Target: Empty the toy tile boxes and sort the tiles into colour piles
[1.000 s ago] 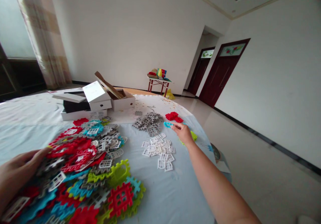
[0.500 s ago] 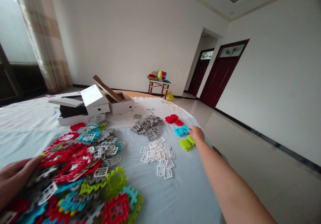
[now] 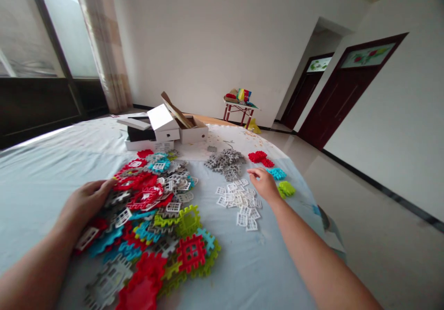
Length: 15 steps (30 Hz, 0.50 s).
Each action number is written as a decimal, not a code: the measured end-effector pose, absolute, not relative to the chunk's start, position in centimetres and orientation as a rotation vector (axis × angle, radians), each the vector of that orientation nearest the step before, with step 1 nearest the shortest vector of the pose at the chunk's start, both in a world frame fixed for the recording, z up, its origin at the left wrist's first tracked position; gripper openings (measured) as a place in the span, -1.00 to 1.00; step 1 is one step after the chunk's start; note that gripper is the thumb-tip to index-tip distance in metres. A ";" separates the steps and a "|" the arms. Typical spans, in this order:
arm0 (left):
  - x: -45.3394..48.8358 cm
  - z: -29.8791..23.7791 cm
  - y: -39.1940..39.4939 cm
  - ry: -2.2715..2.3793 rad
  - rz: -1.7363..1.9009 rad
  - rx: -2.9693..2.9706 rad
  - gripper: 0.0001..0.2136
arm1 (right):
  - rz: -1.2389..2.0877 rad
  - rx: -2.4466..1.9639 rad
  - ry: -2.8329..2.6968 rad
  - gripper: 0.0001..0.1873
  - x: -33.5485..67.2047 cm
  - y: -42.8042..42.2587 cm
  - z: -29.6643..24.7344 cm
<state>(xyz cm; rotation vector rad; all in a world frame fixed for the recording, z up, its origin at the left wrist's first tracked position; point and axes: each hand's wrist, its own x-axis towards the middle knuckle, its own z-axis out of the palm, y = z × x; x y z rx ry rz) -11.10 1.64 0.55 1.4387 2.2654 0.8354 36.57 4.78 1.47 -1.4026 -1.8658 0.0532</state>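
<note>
A mixed pile of interlocking plastic building pieces [image 3: 145, 196], red, grey, blue, lime and white, spreads across the near left of the table. My left hand [image 3: 88, 199] is at its left edge, thumb and fingers closed at a small yellow-green bit; most of that piece is hidden. Over the table, beside the white window-shaped pieces [image 3: 239, 198], is my right hand [image 3: 265, 182], fingers loosely bent and nothing visible in them. Close by are small heaps of red pieces [image 3: 258, 157], blue pieces [image 3: 276, 174] and lime pieces [image 3: 286, 189]. Grey pieces [image 3: 225, 159] form a heap farther back.
White boxes [image 3: 163, 120] with loose lids stand at the back of the cloth-covered round table [image 3: 249, 268]. The table's right edge curves past the lime heap. A small side table [image 3: 239, 104] with colourful items stands against the wall, and dark red doors [image 3: 350, 88] are at the right.
My right hand has left the blue pieces and moved left, nearer the white pieces. My left hand stays at the pile's edge. The view has turned left.
</note>
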 end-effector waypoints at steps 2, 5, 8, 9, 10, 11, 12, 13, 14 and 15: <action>-11.2 0.5 1.7 2.266 0.825 1.444 -0.45 | 0.279 -1.250 -1.983 -0.76 32.8 3.0 1.9; -11.2 0.3 1.6 2.249 0.824 1.447 -0.44 | 0.526 -1.039 -2.229 -0.79 28.0 0.2 2.7; -11.1 0.4 1.4 2.239 0.829 1.462 -0.45 | 0.612 -0.956 -2.312 -0.71 25.0 -1.5 3.1; -11.1 0.4 1.4 2.240 0.830 1.464 -0.45 | 0.632 -0.960 -2.311 -0.66 24.3 -1.8 3.0; -11.1 0.4 1.4 2.239 0.830 1.467 -0.46 | 0.656 -0.970 -2.305 -0.62 23.7 -1.9 2.8; -11.1 0.4 1.4 2.237 0.831 1.468 -0.46 | 0.682 -0.981 -2.300 -0.59 23.3 -1.9 2.6; -11.2 0.3 1.4 2.237 0.833 1.468 -0.46 | 0.707 -0.990 -2.293 -0.61 23.0 -1.8 2.4; -11.3 0.3 1.5 2.238 0.833 1.469 -0.45 | 0.729 -0.999 -2.288 -0.65 22.8 -1.8 2.3; -11.4 0.2 1.6 2.239 0.829 1.468 -0.45 | 0.749 -1.008 -2.282 -0.70 22.7 -1.8 2.2; -11.5 0.1 1.6 2.240 0.822 1.466 -0.44 | 0.769 -1.019 -2.271 -0.76 22.7 -1.7 2.1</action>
